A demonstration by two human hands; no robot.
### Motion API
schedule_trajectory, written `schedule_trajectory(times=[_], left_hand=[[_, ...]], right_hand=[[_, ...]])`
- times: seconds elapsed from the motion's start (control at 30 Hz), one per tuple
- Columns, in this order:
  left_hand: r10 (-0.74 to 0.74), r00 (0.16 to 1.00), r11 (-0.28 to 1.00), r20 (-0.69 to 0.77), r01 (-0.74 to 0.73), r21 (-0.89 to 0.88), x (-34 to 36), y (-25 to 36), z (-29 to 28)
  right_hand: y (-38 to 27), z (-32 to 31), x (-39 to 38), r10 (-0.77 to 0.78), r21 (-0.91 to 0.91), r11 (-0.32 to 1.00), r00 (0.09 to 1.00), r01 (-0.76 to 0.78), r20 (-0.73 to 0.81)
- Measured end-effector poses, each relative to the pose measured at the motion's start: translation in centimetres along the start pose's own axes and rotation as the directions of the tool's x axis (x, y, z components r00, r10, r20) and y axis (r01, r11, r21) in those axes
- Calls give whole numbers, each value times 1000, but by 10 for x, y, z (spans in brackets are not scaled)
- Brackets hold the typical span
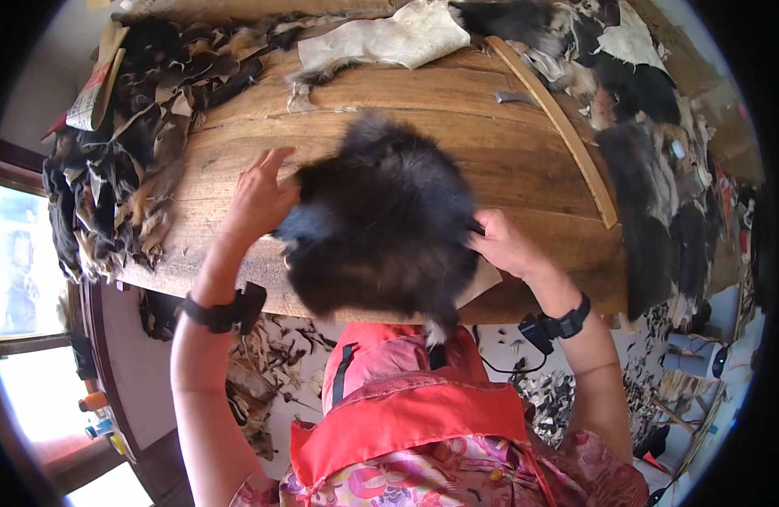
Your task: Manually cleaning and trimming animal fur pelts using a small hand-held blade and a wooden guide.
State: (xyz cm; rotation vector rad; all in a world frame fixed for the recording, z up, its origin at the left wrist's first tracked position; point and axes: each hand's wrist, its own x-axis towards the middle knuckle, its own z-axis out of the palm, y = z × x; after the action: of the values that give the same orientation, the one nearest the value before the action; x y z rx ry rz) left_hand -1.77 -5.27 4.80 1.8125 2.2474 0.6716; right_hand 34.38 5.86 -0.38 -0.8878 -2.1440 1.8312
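Observation:
A dark brown-black fur pelt (389,211), hair side up, lies over the front middle of the wooden table, and its lower tip hangs past the front edge. At its right edge my right hand (503,245) pinches the fur between thumb and fingers. My left hand (264,196) is at the pelt's left edge, its fingers apart and partly bent, and it does not appear to grip the fur. A pale corner of skin or sheet (481,283) shows from under the pelt near my right hand.
Piled fur scraps (136,152) cover the table's left end, and more pelts (651,203) lie at the right. A long wooden strip (558,127) rests beside a small grey metal blade (514,97). At the back lies a white hide (389,40). Cuttings (280,351) litter the floor.

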Motion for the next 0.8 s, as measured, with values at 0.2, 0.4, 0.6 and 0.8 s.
schedule_trajectory(times=[0.2,0.4,0.6,0.8], left_hand=[[-162,986,972,-45,152,-178,-30,-2,37],[-130,970,969,204,168,-182,-70,5,49],[234,940,920,250,-130,-370,-92,26,32],[-118,986,907,115,154,-391,-86,11,51]], right_hand=[[44,4,17,236,381,922,882,-70,-408],[42,-7,47,105,113,991,937,-71,-333],[44,-2,52,-213,-371,927,891,55,-401],[22,-15,37,92,186,981,976,-55,-196]])
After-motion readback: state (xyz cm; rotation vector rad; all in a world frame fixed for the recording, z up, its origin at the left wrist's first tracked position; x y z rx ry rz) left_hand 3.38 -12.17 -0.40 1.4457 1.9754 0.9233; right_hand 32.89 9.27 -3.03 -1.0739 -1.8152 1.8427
